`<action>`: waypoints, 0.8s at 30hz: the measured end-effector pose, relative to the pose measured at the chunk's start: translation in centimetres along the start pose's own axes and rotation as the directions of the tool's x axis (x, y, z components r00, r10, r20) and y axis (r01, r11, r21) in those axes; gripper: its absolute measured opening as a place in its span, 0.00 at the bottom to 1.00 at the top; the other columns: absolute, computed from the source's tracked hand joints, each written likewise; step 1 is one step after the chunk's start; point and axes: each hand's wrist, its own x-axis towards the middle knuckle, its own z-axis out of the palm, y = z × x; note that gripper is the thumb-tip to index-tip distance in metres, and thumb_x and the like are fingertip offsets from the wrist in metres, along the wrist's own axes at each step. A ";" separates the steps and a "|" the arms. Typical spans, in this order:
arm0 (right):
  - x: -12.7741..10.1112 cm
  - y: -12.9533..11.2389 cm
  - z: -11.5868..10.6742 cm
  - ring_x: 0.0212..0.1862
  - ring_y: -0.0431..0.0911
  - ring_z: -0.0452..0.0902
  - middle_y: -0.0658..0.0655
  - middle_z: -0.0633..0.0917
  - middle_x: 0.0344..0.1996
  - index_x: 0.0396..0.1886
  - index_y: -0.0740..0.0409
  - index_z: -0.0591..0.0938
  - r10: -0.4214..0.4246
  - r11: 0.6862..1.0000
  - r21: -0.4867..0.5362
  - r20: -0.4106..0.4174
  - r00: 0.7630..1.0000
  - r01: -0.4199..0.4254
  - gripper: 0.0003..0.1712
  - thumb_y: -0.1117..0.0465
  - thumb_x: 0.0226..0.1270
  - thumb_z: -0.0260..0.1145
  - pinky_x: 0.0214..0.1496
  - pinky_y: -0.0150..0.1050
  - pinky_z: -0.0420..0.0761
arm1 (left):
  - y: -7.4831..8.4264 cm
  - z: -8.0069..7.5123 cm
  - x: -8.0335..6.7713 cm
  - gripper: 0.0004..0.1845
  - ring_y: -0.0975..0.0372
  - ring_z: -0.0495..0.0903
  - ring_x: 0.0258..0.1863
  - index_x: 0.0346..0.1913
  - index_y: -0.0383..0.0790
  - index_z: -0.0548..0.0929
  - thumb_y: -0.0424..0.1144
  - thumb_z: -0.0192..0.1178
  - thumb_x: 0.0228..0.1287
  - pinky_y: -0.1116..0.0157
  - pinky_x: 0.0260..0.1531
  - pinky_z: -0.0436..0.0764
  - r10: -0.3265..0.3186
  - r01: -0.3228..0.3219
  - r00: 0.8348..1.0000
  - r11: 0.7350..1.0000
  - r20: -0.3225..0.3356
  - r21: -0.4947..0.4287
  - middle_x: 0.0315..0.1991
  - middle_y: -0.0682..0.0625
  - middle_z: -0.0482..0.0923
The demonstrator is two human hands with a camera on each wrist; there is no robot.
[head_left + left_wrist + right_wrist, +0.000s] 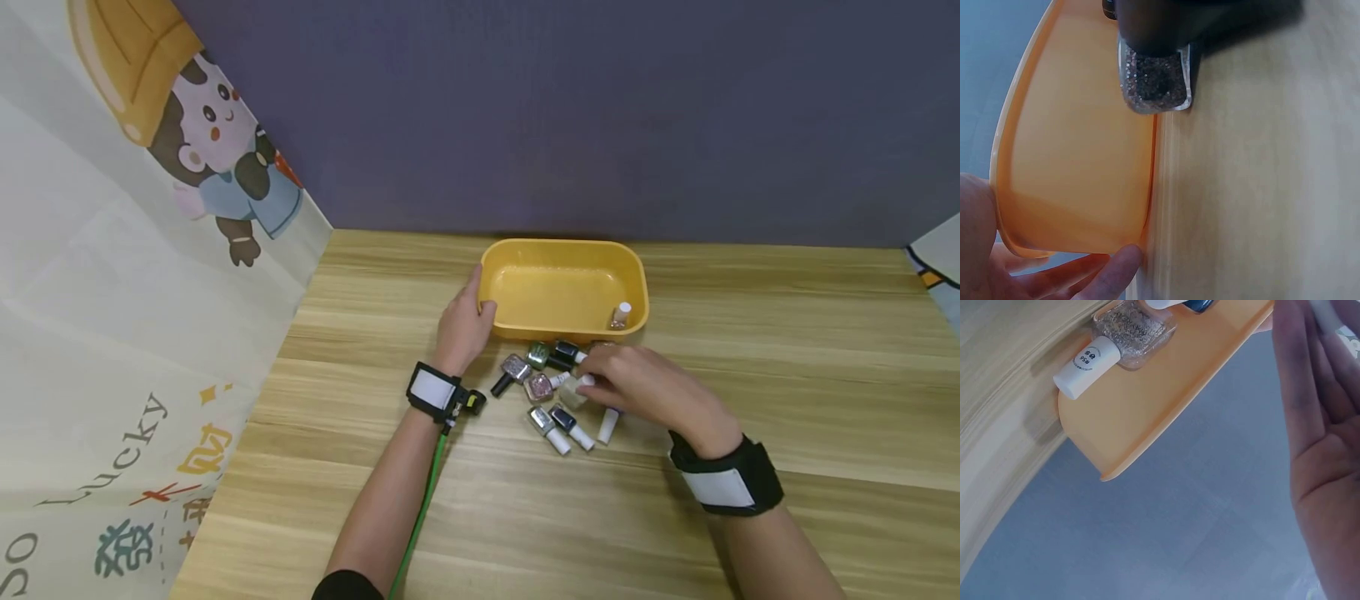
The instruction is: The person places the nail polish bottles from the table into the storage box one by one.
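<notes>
Left hand (462, 327) curled round short end of yellow tub (562, 287): smooth plastic, rounded corners, shallow, on streaky wood table (787, 350). One small bottle (619, 316) w/ white cap standing inside tub, far corner from left hand. Right hand (637, 385) just in front of tub, fingers bent down onto pale bottle (573, 390); can't tell if pinching. Under and beside right hand: heap of little glass nail polish bottles (551, 387), glittery, pink, green, dark; square-ish bodies, white or black caps. Wrist straps on both arms.
</notes>
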 end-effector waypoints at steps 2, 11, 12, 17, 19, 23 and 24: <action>0.0 0.0 -0.1 0.33 0.33 0.77 0.46 0.84 0.32 0.38 0.54 0.88 -0.004 1.000 -0.001 -0.021 1.000 0.003 0.05 0.59 0.64 0.70 0.35 0.33 0.81 | 0.0 0.0 0.0 0.36 0.60 0.64 0.14 0.79 0.44 0.53 0.40 0.49 0.71 0.63 0.16 0.70 0.003 -0.003 1.000 1.000 0.000 -0.006 0.50 0.40 0.80; -0.1 0.0 -0.6 0.30 0.31 0.74 0.43 0.82 0.29 0.36 0.52 0.87 -0.046 0.999 0.000 -0.098 0.994 0.046 0.04 0.58 0.66 0.69 0.31 0.31 0.78 | 0.0 0.3 0.2 0.35 0.59 0.66 0.17 0.79 0.43 0.55 0.40 0.48 0.70 0.63 0.19 0.70 0.008 -0.008 1.000 1.000 -0.019 -0.003 0.44 0.41 0.80; 0.0 0.1 -0.7 0.29 0.31 0.73 0.43 0.82 0.28 0.35 0.52 0.86 -0.055 0.998 0.001 -0.111 0.992 0.056 0.03 0.58 0.66 0.69 0.30 0.30 0.77 | 0.0 0.4 0.3 0.35 0.59 0.67 0.17 0.79 0.43 0.54 0.40 0.48 0.70 0.62 0.19 0.70 0.005 -0.005 1.000 1.000 -0.020 -0.004 0.41 0.41 0.80; 0.3 0.9 -1.1 0.28 0.33 0.72 0.43 0.81 0.27 0.33 0.54 0.85 -0.096 0.995 -0.015 -0.177 0.979 0.095 0.04 0.59 0.64 0.71 0.30 0.30 0.77 | 0.3 0.6 0.7 0.35 0.59 0.67 0.17 0.79 0.44 0.53 0.41 0.48 0.71 0.63 0.20 0.71 -0.015 0.015 1.000 1.000 -0.025 -0.010 0.50 0.40 0.80; 0.4 1.2 -1.3 0.30 0.34 0.74 0.45 0.82 0.28 0.34 0.55 0.86 -0.117 0.993 -0.030 -0.203 0.972 0.114 0.04 0.60 0.63 0.71 0.32 0.32 0.79 | 0.4 0.8 0.8 0.35 0.59 0.66 0.16 0.79 0.44 0.53 0.41 0.48 0.71 0.63 0.20 0.71 -0.018 0.018 0.999 1.000 -0.031 -0.014 0.53 0.41 0.79; 0.6 1.9 -1.7 0.33 0.41 0.80 0.50 0.85 0.31 0.36 0.59 0.87 -0.147 0.989 -0.051 -0.254 0.956 0.138 0.06 0.62 0.60 0.73 0.35 0.37 0.83 | 0.5 1.1 1.2 0.35 0.59 0.66 0.15 0.79 0.43 0.54 0.41 0.47 0.71 0.62 0.18 0.71 -0.016 0.016 0.999 1.000 -0.043 -0.015 0.39 0.42 0.79; 0.7 2.0 -1.8 0.34 0.42 0.81 0.51 0.86 0.32 0.37 0.60 0.87 -0.152 0.988 -0.056 -0.267 0.952 0.142 0.07 0.62 0.60 0.73 0.36 0.38 0.83 | 0.5 1.2 1.3 0.35 0.59 0.66 0.16 0.79 0.43 0.54 0.41 0.48 0.71 0.62 0.19 0.71 -0.016 0.015 0.999 1.000 -0.049 -0.011 0.40 0.42 0.79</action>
